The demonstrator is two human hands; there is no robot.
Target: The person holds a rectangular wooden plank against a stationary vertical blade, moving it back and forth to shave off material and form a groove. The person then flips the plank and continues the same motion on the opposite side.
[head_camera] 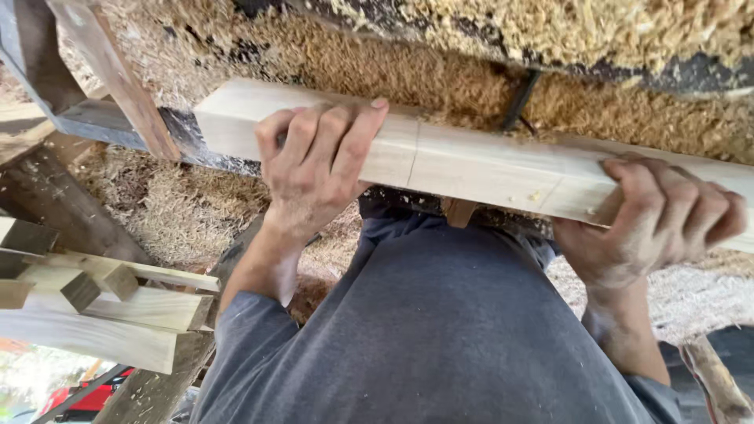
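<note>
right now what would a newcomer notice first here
The long pale squared wooden beam crosses the middle of the view, with the left hand wrapped over it near the centre and the right hand closed on its right end. Loose tan sawdust covers the surface behind it, and pale notched wooden pieces lie stacked at lower left.

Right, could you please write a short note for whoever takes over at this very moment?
Left hand: wrapped over the pale wooden beam, near its left end.
Right hand: gripping the same beam further right.
Beam: crosswise before the body, above sawdust-covered ground; a thin line crosses its face between the hands.
Done: both hands have hold.
Left: beam not set down; any support under it is hidden.
Cut wood pieces lie lower left.
</note>
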